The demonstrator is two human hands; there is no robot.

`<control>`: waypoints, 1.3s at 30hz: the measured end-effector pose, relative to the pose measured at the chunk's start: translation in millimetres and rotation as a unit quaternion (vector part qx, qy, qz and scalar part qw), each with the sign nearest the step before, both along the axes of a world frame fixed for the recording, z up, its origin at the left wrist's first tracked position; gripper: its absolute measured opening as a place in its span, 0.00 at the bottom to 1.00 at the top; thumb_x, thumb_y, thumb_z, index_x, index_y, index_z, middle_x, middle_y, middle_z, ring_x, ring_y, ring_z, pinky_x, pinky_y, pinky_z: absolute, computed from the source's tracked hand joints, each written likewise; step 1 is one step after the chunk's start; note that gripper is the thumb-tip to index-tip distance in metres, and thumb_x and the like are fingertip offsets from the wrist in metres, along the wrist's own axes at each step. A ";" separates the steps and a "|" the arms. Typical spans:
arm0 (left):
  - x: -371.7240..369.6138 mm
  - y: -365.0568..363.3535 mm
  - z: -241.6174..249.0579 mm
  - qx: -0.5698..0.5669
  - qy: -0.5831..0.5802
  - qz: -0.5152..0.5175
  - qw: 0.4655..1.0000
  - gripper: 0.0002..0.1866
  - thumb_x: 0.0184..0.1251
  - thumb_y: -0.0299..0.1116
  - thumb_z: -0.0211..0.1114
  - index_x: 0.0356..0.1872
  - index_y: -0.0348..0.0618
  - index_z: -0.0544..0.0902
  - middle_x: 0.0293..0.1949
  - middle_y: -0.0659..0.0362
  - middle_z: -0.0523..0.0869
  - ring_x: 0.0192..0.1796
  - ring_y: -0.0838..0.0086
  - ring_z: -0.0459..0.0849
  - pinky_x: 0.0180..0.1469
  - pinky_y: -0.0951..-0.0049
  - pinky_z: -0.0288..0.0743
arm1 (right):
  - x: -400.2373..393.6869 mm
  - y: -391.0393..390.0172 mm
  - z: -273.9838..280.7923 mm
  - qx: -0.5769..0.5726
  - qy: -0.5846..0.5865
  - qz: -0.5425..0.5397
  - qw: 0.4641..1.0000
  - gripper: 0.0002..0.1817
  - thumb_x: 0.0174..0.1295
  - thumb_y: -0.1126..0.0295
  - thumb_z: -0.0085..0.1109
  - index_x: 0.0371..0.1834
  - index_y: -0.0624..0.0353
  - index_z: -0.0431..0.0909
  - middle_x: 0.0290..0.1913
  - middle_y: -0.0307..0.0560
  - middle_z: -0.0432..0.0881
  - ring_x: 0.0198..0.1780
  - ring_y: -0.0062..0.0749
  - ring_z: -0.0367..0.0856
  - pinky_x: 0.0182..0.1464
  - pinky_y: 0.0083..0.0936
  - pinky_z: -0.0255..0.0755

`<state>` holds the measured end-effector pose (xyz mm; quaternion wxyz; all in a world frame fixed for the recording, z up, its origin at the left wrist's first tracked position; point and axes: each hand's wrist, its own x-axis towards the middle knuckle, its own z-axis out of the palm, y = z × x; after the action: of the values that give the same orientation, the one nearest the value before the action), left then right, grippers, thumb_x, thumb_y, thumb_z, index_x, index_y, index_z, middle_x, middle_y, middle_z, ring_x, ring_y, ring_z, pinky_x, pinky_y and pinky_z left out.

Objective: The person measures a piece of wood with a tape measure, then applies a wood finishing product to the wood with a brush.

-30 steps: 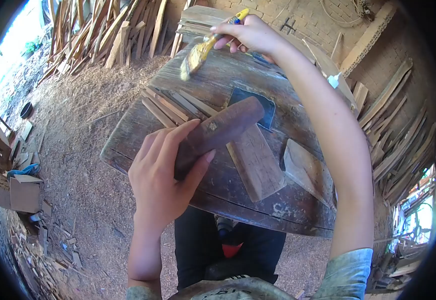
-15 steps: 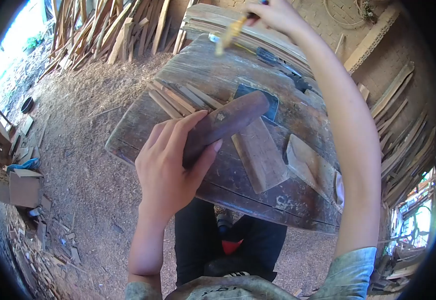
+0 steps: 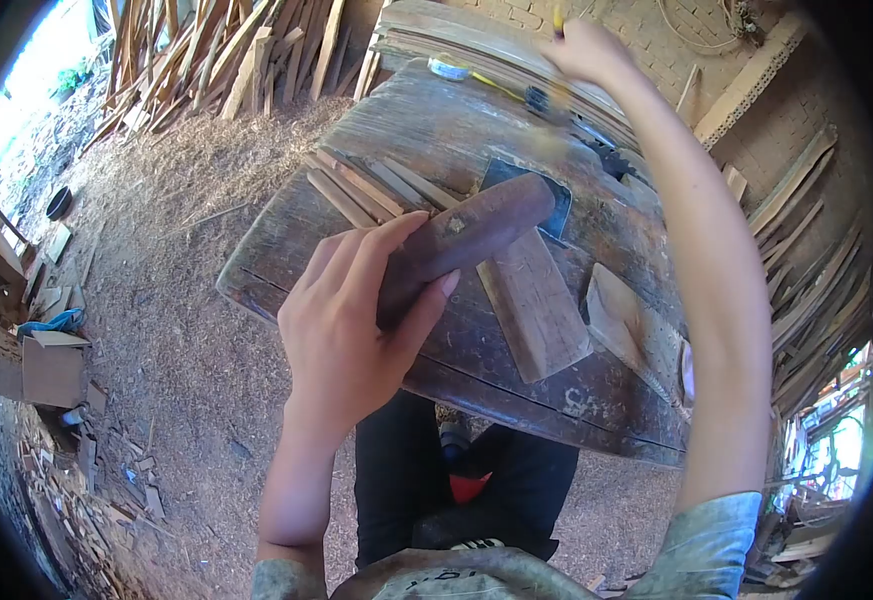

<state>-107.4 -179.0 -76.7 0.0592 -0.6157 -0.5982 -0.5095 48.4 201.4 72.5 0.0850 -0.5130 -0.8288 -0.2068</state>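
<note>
In my left hand (image 3: 341, 320) is a thick dark wooden block (image 3: 491, 222) with a rounded far end, tilted up over the workbench (image 3: 381, 140). My thumb lies along its near side and my fingers wrap its far side. My right hand (image 3: 591, 52) is raised at the bench's far edge, closed around a slim tool (image 3: 558, 20) with a yellow part. Motion smears the tool's lower end, so I cannot tell its kind. Under the held block lie a flat wooden block (image 3: 536, 310) and a dark blue flat piece (image 3: 559, 205).
Thin wood strips (image 3: 346, 190) lie on the bench's left side. A pale shaped piece (image 3: 624, 320) sits at the right. A tape roll (image 3: 448, 68) and a dark tool (image 3: 596, 140) rest near the far edge. Stacked boards (image 3: 466, 35) stand behind; shavings (image 3: 186, 250) cover the floor.
My right hand has moved right and slightly down, its tool swinging with it and uncovering the tape roll. My left hand still holds the dark block in nearly the same pose.
</note>
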 end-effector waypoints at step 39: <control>-7.7 3.8 -6.3 0.015 -0.002 0.000 1.000 0.26 0.63 0.42 0.81 0.61 0.48 0.87 0.45 0.58 0.90 0.48 0.61 0.89 0.48 0.62 0.83 | -151.4 -92.5 14.7 -0.143 0.173 0.312 0.923 0.18 0.70 0.55 0.70 0.47 0.62 0.90 0.39 0.53 0.92 0.41 0.37 0.91 0.47 0.35 0.81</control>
<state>-115.2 -175.3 -83.0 0.0672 -0.6133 -0.5905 -0.5202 -103.0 108.8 87.2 0.2130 -0.2634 -0.9399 0.0424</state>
